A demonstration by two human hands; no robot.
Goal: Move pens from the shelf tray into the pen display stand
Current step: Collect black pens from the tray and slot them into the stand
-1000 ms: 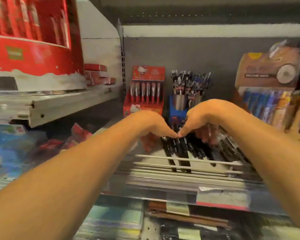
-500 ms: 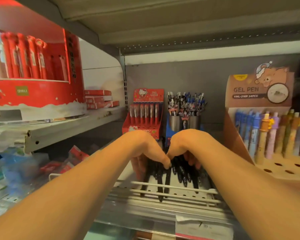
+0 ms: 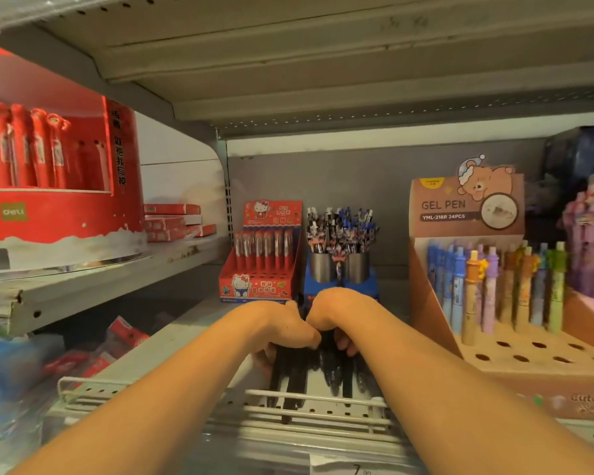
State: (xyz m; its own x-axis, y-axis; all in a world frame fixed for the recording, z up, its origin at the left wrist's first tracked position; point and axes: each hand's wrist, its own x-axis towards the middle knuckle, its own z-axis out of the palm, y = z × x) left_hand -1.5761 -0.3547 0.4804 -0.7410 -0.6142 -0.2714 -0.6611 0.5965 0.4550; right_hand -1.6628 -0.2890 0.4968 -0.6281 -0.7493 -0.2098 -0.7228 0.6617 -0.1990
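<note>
While the gathering step was judged under way, the black pens (image 3: pixel 290 375) in the shelf tray (image 3: pixel 323 404) were clasped by left hand (image 3: pixel 282 329) and right hand (image 3: pixel 336 315), both curled shut. Next, a lift toward the display stand (image 3: pixel 528 354) at three o'clock was called for.

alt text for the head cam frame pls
Both hands, left hand and right hand, close together around a bundle of black pens over a white wire shelf tray. A brown gel pen display stand with empty holes stands to the right.
</note>
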